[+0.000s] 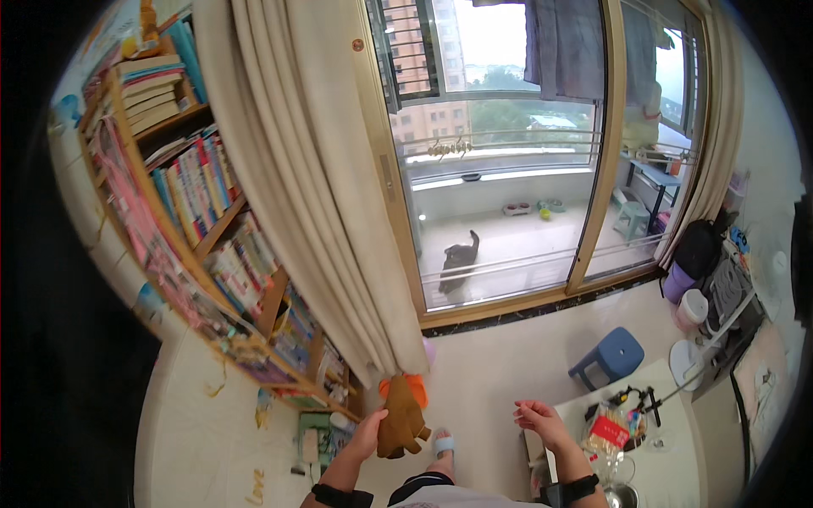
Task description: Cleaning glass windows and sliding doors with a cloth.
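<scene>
My left hand (pixel 367 433) grips a brown fabric item (pixel 401 419) by its left edge; it hangs low in front of me, and what it is exactly I cannot tell. Behind it, an orange object (pixel 416 388) shows on the floor at the foot of the beige curtain (pixel 317 159). To the right, my right hand (pixel 535 420) is raised with its fingers partly curled and holds nothing visible. It is beside the left edge of a pale table (pixel 667 470). Black straps circle both my wrists.
A tall wooden bookcase (pixel 219 222) stands left. Ahead, a grey cat (pixel 458 261) is behind the sliding glass door (pixel 495 305). A blue plastic stool (pixel 613 355) stands near the table, which bears a red-labelled package (pixel 608 432) and a metal bowl (pixel 621 495). Bins stand far right.
</scene>
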The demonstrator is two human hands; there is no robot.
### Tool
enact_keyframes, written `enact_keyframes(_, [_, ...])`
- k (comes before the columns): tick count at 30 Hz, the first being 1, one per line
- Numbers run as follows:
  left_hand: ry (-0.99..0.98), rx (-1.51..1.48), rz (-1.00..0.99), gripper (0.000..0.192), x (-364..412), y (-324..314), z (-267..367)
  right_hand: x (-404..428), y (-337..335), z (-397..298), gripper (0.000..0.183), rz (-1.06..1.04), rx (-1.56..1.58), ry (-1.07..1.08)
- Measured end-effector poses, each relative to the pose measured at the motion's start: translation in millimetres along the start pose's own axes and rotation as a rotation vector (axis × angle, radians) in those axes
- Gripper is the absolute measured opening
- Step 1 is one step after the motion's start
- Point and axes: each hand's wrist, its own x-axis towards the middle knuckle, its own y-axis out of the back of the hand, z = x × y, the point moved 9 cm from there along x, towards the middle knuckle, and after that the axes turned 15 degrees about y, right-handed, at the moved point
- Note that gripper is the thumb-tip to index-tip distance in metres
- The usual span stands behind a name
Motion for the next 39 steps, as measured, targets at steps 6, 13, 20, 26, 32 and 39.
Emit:
enact_keyframes(6, [-0.094,0.084,0.106,0.031,146,-14,141,91,58,-14,0.026,0.290,-0.016,-0.040])
enact_keyframes(13, [-0.140,0.226,0.079,0.034,262,-89,268,189,108,-44,0.023,0.464,0.021,0.000])
enact_keyframes(20, [-0.470,0.686,0.221,0.055,325,-98,367,335,175,-43,0.021,0.572,0.202,0.019])
enact_keyframes(26, [-0.510,0.482,0.526,0.062,353,-51,446,489,174,-73,0.021,0.375,0.139,0.077])
enact_keyframes(32, [-0.438,0.513,0.712,0.061,398,5,493,579,149,-99,0.021,0.235,0.185,0.095])
enact_keyframes(39, [-0.530,0.713,0.880,0.061,430,19,569,595,163,-144,0.022,0.396,0.081,0.137])
